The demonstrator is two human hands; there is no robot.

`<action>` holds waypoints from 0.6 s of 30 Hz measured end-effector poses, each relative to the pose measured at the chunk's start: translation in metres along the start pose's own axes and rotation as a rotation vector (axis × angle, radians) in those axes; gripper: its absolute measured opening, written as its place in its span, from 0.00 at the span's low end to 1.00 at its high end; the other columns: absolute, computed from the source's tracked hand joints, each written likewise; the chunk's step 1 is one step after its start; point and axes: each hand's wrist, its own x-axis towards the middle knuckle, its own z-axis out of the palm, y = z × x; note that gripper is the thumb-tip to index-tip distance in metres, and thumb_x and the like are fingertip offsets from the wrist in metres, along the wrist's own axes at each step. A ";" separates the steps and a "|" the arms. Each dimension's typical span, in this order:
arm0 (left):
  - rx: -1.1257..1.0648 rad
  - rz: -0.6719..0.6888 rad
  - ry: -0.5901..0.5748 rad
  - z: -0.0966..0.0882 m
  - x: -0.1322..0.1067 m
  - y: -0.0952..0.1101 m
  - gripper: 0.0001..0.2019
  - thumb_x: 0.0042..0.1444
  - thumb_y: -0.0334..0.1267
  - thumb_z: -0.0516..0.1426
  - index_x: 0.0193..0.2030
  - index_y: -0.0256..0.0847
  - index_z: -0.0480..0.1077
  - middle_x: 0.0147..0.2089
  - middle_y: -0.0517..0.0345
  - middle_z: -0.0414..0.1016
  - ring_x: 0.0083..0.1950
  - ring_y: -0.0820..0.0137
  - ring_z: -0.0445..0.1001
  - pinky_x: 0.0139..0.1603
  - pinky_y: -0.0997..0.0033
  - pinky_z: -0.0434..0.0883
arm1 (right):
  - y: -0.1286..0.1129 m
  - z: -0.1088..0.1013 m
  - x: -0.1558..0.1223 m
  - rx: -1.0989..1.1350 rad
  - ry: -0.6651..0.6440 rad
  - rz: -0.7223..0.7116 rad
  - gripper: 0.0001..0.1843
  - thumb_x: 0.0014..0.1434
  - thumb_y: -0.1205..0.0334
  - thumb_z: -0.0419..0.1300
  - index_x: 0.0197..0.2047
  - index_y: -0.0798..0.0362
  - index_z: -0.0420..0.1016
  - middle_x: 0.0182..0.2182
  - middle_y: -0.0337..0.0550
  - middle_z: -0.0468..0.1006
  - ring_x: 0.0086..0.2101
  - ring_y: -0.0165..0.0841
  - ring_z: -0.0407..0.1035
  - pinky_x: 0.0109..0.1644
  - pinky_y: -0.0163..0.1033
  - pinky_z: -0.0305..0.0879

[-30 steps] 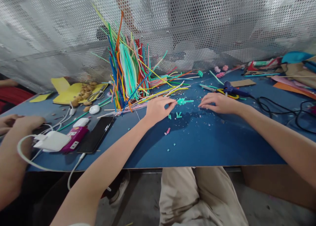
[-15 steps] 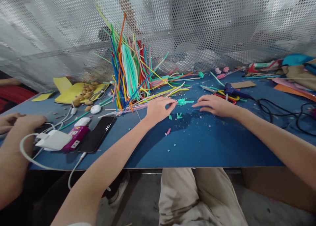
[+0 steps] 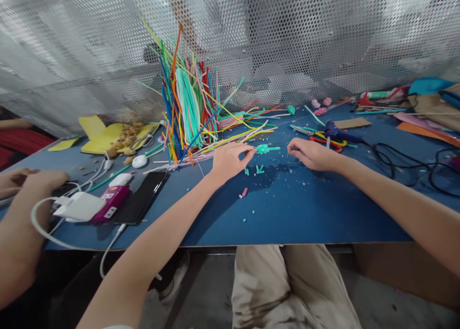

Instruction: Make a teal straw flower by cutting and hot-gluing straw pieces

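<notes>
My left hand (image 3: 228, 159) rests on the blue table (image 3: 294, 209) with its thumb and fingers pinched on the left end of a small teal straw cluster (image 3: 265, 148). Just to the right lies my right hand (image 3: 312, 153), its fingers curled in and their tips pressed together facing the cluster, a short gap away. What they hold, if anything, is too small to make out. Short teal straw bits (image 3: 259, 168) and a pink bit (image 3: 244, 192) lie below the cluster.
A tall pile of coloured straws (image 3: 190, 108) leans on the perforated metal screen (image 3: 323, 37). A blue glue gun (image 3: 338, 132), scissors (image 3: 319, 140) and black cables (image 3: 413, 161) lie right. Phone (image 3: 142, 202), white charger (image 3: 81, 207) and another person's hands (image 3: 32, 180) are left.
My right hand's fingers, flat and stretched a second ago, have curled into a pinch. My left hand stays pinched at the teal cluster.
</notes>
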 end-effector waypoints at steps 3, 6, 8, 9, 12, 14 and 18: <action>0.001 -0.003 0.005 0.000 0.000 -0.001 0.13 0.67 0.48 0.56 0.41 0.48 0.82 0.43 0.59 0.85 0.43 0.69 0.81 0.44 0.67 0.73 | 0.004 -0.004 -0.001 0.004 0.017 0.008 0.04 0.64 0.60 0.54 0.41 0.50 0.68 0.35 0.44 0.76 0.33 0.35 0.68 0.40 0.42 0.65; 0.000 -0.003 0.025 -0.001 0.001 -0.001 0.13 0.67 0.47 0.57 0.41 0.48 0.82 0.42 0.59 0.85 0.43 0.68 0.81 0.47 0.66 0.73 | 0.008 -0.008 -0.001 0.009 0.073 0.023 0.02 0.59 0.62 0.57 0.37 0.50 0.69 0.37 0.44 0.78 0.32 0.34 0.70 0.40 0.42 0.67; -0.009 0.002 0.038 -0.001 0.001 -0.001 0.12 0.67 0.47 0.57 0.41 0.48 0.82 0.42 0.60 0.85 0.44 0.68 0.81 0.48 0.66 0.73 | 0.008 -0.010 -0.001 0.012 0.122 0.061 0.02 0.58 0.63 0.57 0.36 0.50 0.70 0.36 0.44 0.80 0.32 0.34 0.71 0.39 0.42 0.68; -0.013 0.004 0.040 -0.001 0.001 -0.002 0.12 0.67 0.47 0.57 0.41 0.49 0.82 0.43 0.61 0.85 0.44 0.68 0.81 0.48 0.66 0.73 | 0.008 -0.011 0.000 0.017 0.139 0.075 0.03 0.58 0.63 0.57 0.37 0.50 0.71 0.35 0.43 0.80 0.31 0.34 0.72 0.39 0.42 0.69; -0.013 0.005 0.037 -0.001 0.002 -0.002 0.12 0.67 0.47 0.56 0.40 0.49 0.82 0.43 0.62 0.85 0.44 0.69 0.81 0.48 0.66 0.73 | 0.006 -0.012 0.000 0.034 0.158 0.050 0.11 0.62 0.62 0.56 0.47 0.50 0.74 0.37 0.43 0.82 0.36 0.36 0.75 0.44 0.44 0.71; -0.011 0.008 0.035 0.000 0.002 -0.003 0.12 0.67 0.47 0.57 0.40 0.49 0.81 0.42 0.62 0.85 0.43 0.69 0.81 0.48 0.66 0.73 | 0.006 -0.011 0.001 0.020 0.147 0.004 0.13 0.66 0.60 0.54 0.50 0.49 0.76 0.41 0.45 0.83 0.41 0.37 0.76 0.49 0.46 0.71; -0.015 0.010 0.049 0.000 0.002 -0.002 0.13 0.67 0.47 0.56 0.41 0.47 0.82 0.43 0.60 0.85 0.44 0.68 0.81 0.48 0.67 0.73 | 0.009 -0.009 0.002 -0.021 0.107 -0.061 0.16 0.70 0.57 0.50 0.47 0.49 0.78 0.43 0.47 0.82 0.44 0.39 0.75 0.51 0.47 0.70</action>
